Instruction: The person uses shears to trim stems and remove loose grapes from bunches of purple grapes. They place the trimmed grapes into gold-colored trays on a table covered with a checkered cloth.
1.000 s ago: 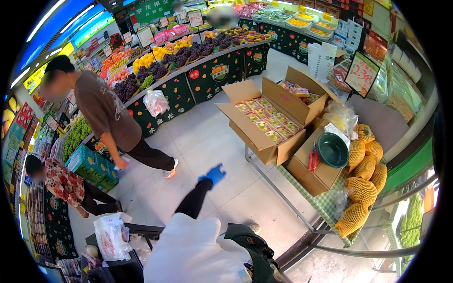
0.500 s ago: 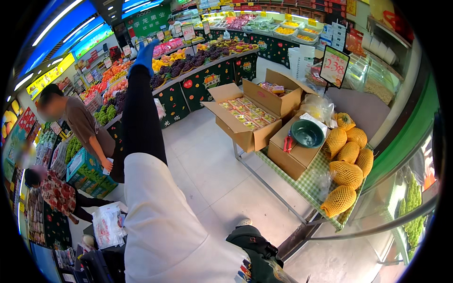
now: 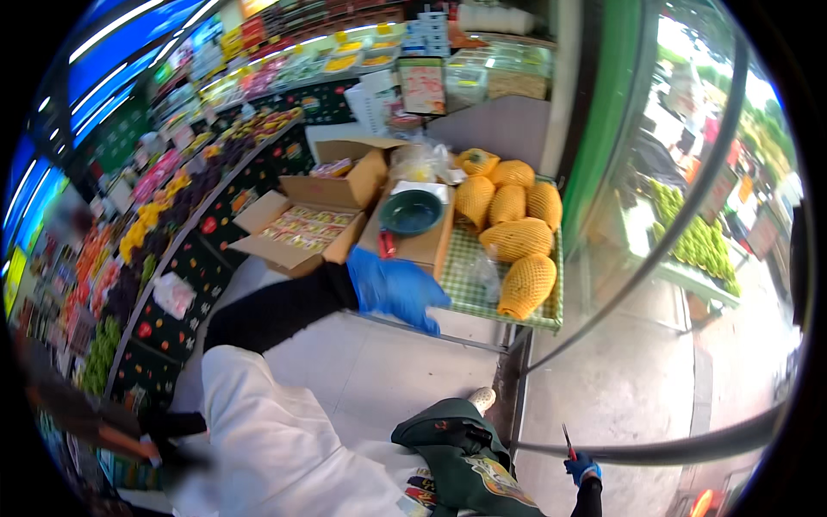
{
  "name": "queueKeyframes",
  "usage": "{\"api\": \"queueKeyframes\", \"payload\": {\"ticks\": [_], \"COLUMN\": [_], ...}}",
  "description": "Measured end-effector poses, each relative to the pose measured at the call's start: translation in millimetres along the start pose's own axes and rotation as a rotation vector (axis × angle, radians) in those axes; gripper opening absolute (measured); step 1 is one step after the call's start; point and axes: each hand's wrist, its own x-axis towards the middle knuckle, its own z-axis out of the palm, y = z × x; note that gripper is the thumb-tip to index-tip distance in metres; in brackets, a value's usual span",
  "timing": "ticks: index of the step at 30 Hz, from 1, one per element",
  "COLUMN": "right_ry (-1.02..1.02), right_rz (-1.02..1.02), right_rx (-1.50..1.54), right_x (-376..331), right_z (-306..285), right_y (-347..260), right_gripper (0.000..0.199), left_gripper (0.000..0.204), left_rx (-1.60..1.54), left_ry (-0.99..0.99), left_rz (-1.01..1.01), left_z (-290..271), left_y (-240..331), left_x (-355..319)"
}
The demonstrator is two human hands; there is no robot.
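My left hand [image 3: 394, 288], in a blue glove and slightly blurred, reaches out with fingers extended and nothing visible in them. It is in front of a cardboard carton [image 3: 438, 244] bearing a dark green bowl [image 3: 411, 212] and a red-handled tool [image 3: 387, 244]. At the lower right, my right hand [image 3: 583, 468], also blue-gloved, is closed on a slim pointed tool with a red handle [image 3: 569, 445], its tip upward. Several large fruits in yellow foam nets [image 3: 517, 237] lie beside the carton on a green checked cloth [image 3: 465, 280].
An open carton of small packs [image 3: 306, 228] adjoins the bowl's carton on the left. Farther left runs a curved fruit stand [image 3: 215, 224]. A metal rail [image 3: 655, 454] curves across the right, with green fruit [image 3: 689, 237] behind glass. A person [image 3: 77, 405] stands lower left.
My left hand has swung from the upper left, pointing over the fruit stand, to the carton with the bowl. The view has turned right, and my right hand with its tool has come into view.
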Motion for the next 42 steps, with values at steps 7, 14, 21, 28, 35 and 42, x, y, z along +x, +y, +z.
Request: {"api": "queueKeyframes", "payload": {"ticks": [7, 14, 21, 28, 35, 42], "right_ry": [0.025, -0.004, -0.027, 0.313, 0.783, 0.665], "right_rz": [-0.294, -0.297, 0.209, 0.6, 0.897, 0.947], "right_rx": [-0.429, -0.292, -0.139, 0.349, 0.479, 0.314], "right_x": [-88.4, -108.7, -101.0, -190.2, -300.6, -321.2], "right_z": [-36.1, -69.4, -151.4, -186.1, -113.2, 75.3], "right_y": [-165.0, -148.0, -59.0, 101.9, 189.8, 322.3], "right_gripper": [0.042, 0.041, 0.05, 0.046, 0.034, 0.038], "left_gripper": [0.028, 0.017, 0.042, 0.081, 0.092, 0.089], "left_rx": [-0.609, -1.147, -1.086, -0.878, -1.152, -0.954], "left_ry": [0.107, -0.171, 0.387, 0.478, 0.299, 0.358], "left_rz": [1.085, 1.318, 1.366, 1.164, 0.606, 0.086], "left_z": [26.5, 17.4, -3.6, -84.9, -26.2, 76.5], "left_y": [213.8, 358.9, 412.8, 394.1, 363.8, 330.1], "left_x": [199.0, 298.3, 444.2, 556.2, 716.6, 839.3]}}
